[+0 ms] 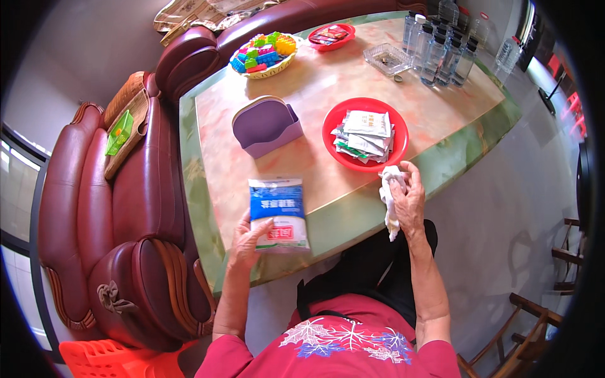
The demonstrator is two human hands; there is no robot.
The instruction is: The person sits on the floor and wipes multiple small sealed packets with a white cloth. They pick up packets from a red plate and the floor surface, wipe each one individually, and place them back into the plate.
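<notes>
My left hand (244,242) grips the lower left side of a blue-and-white plastic packet (277,205), thumb across its front. The packet looks like a bag of salt and is tilted up over the table's near edge. In my right hand (408,201) is a crumpled white cloth (389,198), its end hanging down beside the table edge. Just beyond that hand stands a round red plate (330,142) piled with small white sachets (365,135). A purple open-topped holder (266,129) stands on the table beyond the packet.
On the far side of the marble-patterned table (321,85) are a basket of colourful building blocks (261,55), a small red dish (332,38), a glass ashtray (386,60) and several clear bottles (444,57). A maroon leather sofa (148,189) borders the left; wooden chair parts (520,340) show lower right.
</notes>
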